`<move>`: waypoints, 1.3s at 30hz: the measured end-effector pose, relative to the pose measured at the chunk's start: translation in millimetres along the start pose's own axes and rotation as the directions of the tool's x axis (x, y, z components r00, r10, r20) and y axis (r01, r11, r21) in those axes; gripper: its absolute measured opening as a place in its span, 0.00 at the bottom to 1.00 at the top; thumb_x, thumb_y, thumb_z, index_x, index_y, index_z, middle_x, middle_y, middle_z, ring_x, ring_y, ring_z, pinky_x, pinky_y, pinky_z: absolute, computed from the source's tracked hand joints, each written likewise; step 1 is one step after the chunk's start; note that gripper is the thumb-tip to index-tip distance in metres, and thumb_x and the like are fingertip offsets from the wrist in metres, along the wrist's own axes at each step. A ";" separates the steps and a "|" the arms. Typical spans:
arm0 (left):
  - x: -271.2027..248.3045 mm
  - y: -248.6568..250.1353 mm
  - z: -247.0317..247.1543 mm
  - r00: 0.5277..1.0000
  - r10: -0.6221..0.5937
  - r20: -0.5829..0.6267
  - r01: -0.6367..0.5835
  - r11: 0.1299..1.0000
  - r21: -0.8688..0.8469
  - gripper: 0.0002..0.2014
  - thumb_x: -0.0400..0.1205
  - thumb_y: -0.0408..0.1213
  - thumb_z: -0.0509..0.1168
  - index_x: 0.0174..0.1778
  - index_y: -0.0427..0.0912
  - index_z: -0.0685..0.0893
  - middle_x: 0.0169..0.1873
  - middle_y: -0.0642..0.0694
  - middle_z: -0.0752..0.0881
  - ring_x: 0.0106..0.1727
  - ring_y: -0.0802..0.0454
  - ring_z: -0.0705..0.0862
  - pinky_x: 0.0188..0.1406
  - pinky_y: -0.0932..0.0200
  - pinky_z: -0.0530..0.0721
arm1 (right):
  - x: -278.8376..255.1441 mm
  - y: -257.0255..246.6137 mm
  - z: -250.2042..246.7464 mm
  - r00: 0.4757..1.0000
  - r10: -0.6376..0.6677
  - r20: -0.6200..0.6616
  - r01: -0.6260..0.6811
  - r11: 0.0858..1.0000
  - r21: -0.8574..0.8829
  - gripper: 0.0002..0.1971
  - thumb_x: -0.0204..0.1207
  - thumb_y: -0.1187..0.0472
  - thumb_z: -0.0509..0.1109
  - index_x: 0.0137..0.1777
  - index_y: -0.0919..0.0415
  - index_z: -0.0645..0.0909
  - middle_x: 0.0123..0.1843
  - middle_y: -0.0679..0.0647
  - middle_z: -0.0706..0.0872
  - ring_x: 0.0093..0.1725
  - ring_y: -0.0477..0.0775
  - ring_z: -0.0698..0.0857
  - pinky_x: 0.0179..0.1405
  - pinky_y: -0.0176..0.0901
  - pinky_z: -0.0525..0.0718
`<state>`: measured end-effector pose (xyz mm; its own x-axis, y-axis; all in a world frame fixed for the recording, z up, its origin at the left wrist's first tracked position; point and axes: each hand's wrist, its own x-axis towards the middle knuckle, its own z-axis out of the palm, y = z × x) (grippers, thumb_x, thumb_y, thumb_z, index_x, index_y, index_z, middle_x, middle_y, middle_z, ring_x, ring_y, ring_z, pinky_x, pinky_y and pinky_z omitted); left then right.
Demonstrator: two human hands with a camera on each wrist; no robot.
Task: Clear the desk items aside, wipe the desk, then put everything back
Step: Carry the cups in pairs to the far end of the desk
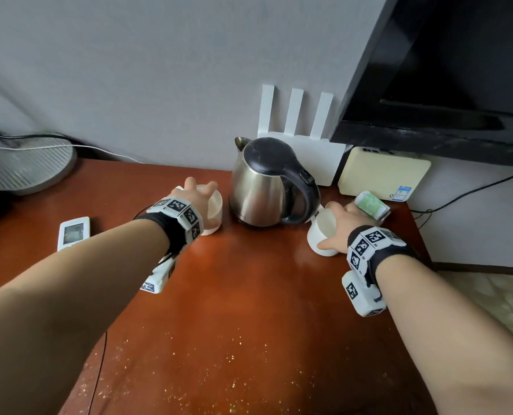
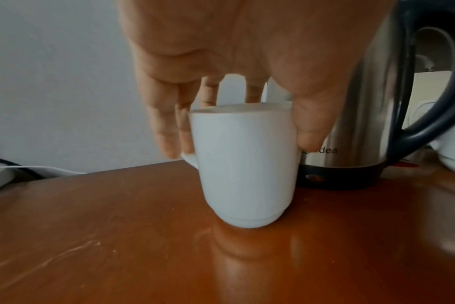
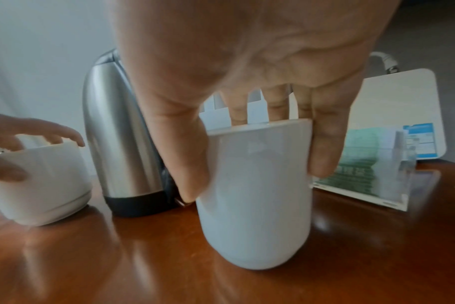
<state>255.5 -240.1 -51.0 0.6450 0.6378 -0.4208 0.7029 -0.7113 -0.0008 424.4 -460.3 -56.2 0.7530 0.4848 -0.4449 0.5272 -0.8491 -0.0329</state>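
Two white mugs flank a steel kettle [image 1: 261, 187] on the red-brown desk [image 1: 249, 295]. My left hand [image 1: 196, 188] reaches down over the left mug [image 1: 214, 211]. In the left wrist view this mug [image 2: 244, 164] stands on the desk, with the thumb on one side and the fingers on the other. My right hand [image 1: 336, 223] grips the right mug [image 1: 324, 235] from above. In the right wrist view that mug [image 3: 255, 205] looks tilted, its base at the desk surface, pinched between thumb and fingers.
A white remote [image 1: 74, 233] lies at the left and a grey round base [image 1: 24, 166] at the far left. Behind the kettle are a white router [image 1: 297, 124], a cream box [image 1: 384, 172] and green packets [image 1: 372, 203]. A television [image 1: 444, 70] overhangs at the right. Crumbs [image 1: 219, 354] dot the front.
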 end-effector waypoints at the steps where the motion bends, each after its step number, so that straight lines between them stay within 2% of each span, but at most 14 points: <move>1: -3.3 -1.8 0.2 1.000 0.018 0.006 -0.018 1.000 -0.007 0.39 0.74 0.55 0.68 0.78 0.62 0.54 0.68 0.44 0.63 0.67 0.37 0.73 0.58 0.44 0.81 | -5.6 0.5 2.0 1.000 -0.002 0.005 0.002 1.000 0.004 0.39 0.65 0.48 0.77 0.74 0.49 0.61 0.69 0.58 0.68 0.61 0.64 0.79 0.55 0.48 0.79; 5: -23.5 -12.9 7.2 0.992 0.121 0.018 -0.122 0.992 0.024 0.41 0.73 0.54 0.72 0.77 0.63 0.55 0.71 0.45 0.61 0.69 0.39 0.71 0.62 0.44 0.80 | -32.2 -1.6 7.5 1.000 0.001 0.016 -0.001 1.000 0.013 0.36 0.63 0.47 0.77 0.69 0.49 0.64 0.68 0.58 0.69 0.58 0.64 0.81 0.55 0.51 0.82; 12: -70.7 -52.4 5.9 0.953 0.298 -0.061 -0.288 0.948 0.137 0.41 0.75 0.49 0.71 0.78 0.61 0.53 0.75 0.45 0.55 0.72 0.41 0.67 0.61 0.50 0.79 | -93.0 -34.0 7.1 0.999 -0.007 -0.042 0.009 1.000 0.028 0.38 0.62 0.47 0.78 0.70 0.47 0.63 0.65 0.55 0.69 0.62 0.61 0.77 0.56 0.50 0.80; 16: -100.3 -89.3 1.4 0.936 0.342 -0.088 -0.330 0.936 0.122 0.42 0.74 0.49 0.72 0.78 0.61 0.52 0.76 0.47 0.54 0.73 0.41 0.66 0.61 0.50 0.79 | -134.0 -79.9 0.2 0.993 -0.046 -0.113 0.049 0.999 0.024 0.39 0.62 0.47 0.78 0.71 0.47 0.63 0.64 0.55 0.70 0.61 0.61 0.77 0.56 0.51 0.79; 21: -141.4 -149.3 2.0 0.917 0.384 -0.112 -0.369 0.920 0.130 0.42 0.75 0.49 0.71 0.79 0.61 0.51 0.77 0.47 0.53 0.75 0.41 0.64 0.65 0.46 0.79 | -182.4 -149.7 4.3 0.984 -0.098 -0.148 0.106 0.993 0.048 0.37 0.63 0.48 0.78 0.71 0.47 0.63 0.64 0.55 0.69 0.59 0.61 0.77 0.50 0.48 0.77; 24: -166.8 -191.0 4.4 0.914 0.388 -0.123 -0.368 0.917 0.153 0.41 0.76 0.50 0.70 0.79 0.62 0.50 0.78 0.48 0.52 0.75 0.41 0.64 0.65 0.46 0.79 | -206.7 -191.5 9.4 0.975 -0.143 -0.168 0.153 0.987 0.048 0.39 0.64 0.48 0.77 0.72 0.46 0.62 0.64 0.55 0.68 0.60 0.60 0.77 0.50 0.47 0.77; 28: -197.2 -251.6 5.8 0.927 0.340 -0.157 -0.322 0.938 0.130 0.42 0.75 0.52 0.71 0.79 0.64 0.51 0.77 0.48 0.55 0.73 0.42 0.67 0.65 0.45 0.79 | -231.3 -249.8 13.5 0.956 -0.229 -0.183 0.236 0.972 0.014 0.37 0.64 0.47 0.77 0.71 0.45 0.63 0.61 0.53 0.69 0.53 0.57 0.75 0.49 0.47 0.78; 30: -212.1 -280.7 6.8 0.942 0.288 -0.171 -0.273 0.956 0.105 0.43 0.74 0.53 0.71 0.79 0.63 0.51 0.76 0.48 0.56 0.72 0.42 0.68 0.64 0.46 0.80 | -239.5 -280.0 15.5 0.941 -0.285 -0.182 0.285 0.958 -0.026 0.37 0.63 0.46 0.77 0.70 0.44 0.63 0.63 0.54 0.69 0.55 0.58 0.75 0.50 0.48 0.78; 34: -242.0 -332.2 11.9 0.963 0.138 -0.230 -0.134 0.990 0.034 0.41 0.73 0.53 0.71 0.78 0.63 0.54 0.74 0.49 0.60 0.69 0.44 0.72 0.61 0.50 0.80 | -251.3 -338.2 19.2 0.898 -0.412 -0.157 0.401 0.911 -0.096 0.39 0.61 0.44 0.78 0.71 0.45 0.63 0.65 0.54 0.70 0.63 0.61 0.77 0.57 0.50 0.79; 36: -257.9 -355.0 15.0 0.964 0.046 -0.263 -0.048 0.999 -0.001 0.40 0.73 0.53 0.71 0.78 0.61 0.56 0.72 0.49 0.62 0.68 0.43 0.73 0.58 0.51 0.78 | -257.7 -365.5 19.4 0.866 -0.481 -0.138 0.466 0.875 -0.128 0.41 0.61 0.44 0.78 0.72 0.45 0.62 0.66 0.55 0.70 0.63 0.62 0.77 0.61 0.51 0.78; 39: -280.9 -386.7 18.7 0.960 -0.100 -0.260 0.084 0.994 -0.071 0.40 0.73 0.50 0.72 0.78 0.61 0.57 0.71 0.49 0.64 0.65 0.42 0.76 0.52 0.54 0.76 | -269.4 -400.1 20.4 0.815 -0.572 -0.092 0.556 0.817 -0.154 0.39 0.61 0.45 0.78 0.71 0.46 0.63 0.66 0.54 0.70 0.62 0.61 0.78 0.61 0.53 0.79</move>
<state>-203.1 -149.8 50.6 0.6271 0.7605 -0.1683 0.7743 -0.6322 0.0283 2.6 -255.4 58.6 0.3488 0.8999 -0.2618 0.9096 -0.3923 -0.1366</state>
